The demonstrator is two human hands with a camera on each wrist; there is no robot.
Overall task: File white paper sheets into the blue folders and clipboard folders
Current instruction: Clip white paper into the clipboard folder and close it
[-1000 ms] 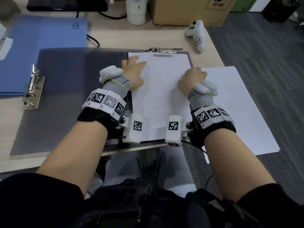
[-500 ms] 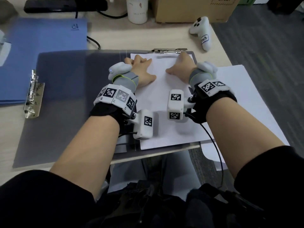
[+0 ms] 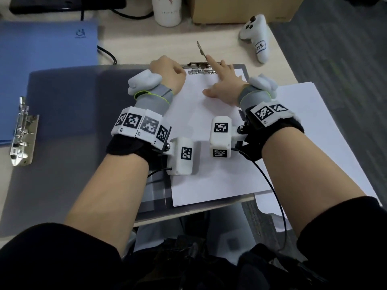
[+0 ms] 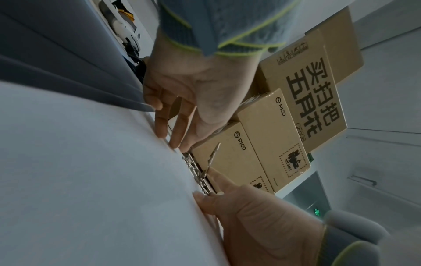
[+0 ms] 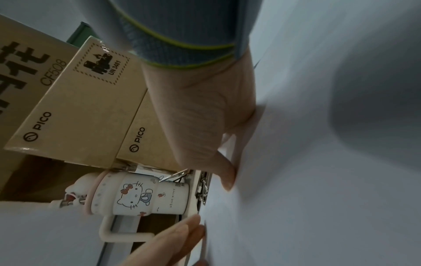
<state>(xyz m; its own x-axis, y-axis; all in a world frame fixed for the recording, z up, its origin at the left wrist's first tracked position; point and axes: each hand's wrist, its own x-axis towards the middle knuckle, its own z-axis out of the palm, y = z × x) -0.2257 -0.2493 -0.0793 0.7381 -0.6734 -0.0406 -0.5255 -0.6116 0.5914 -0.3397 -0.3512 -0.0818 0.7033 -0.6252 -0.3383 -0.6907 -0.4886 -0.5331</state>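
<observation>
White paper sheet [image 3: 209, 132] is lying flat on the right half of the open grey clipboard folder [image 3: 69, 105], top edge sitting right at the metal clip [image 3: 199, 69]. Clip lever [image 3: 201, 49] is standing up, tilted off the board.

Right hand [image 3: 225, 86] is resting on the sheet near its top: index finger is reaching out straight and touching the base of the raised lever, thumb is sticking out sideways flat on the paper, other fingers lying relaxed, not pinching anything.

Left hand [image 3: 168, 73] is sitting at the sheet's top left corner just beside the clip. Left wrist view is showing its fingers [image 4: 164, 124] straight and side by side, tips pressing down at the paper's top edge by the clip, nothing gripped.

More white sheets [image 3: 314, 126] are lying in a stack just right of the folder, partly under it. Blue folder [image 3: 41, 70] is lying far left, partly under the grey cover. White controller [image 3: 256, 38], Hello Kitty mug [image 5: 145, 196] and cardboard boxes [image 5: 75, 106] are sitting at the desk's [image 3: 146, 51] far edge
</observation>
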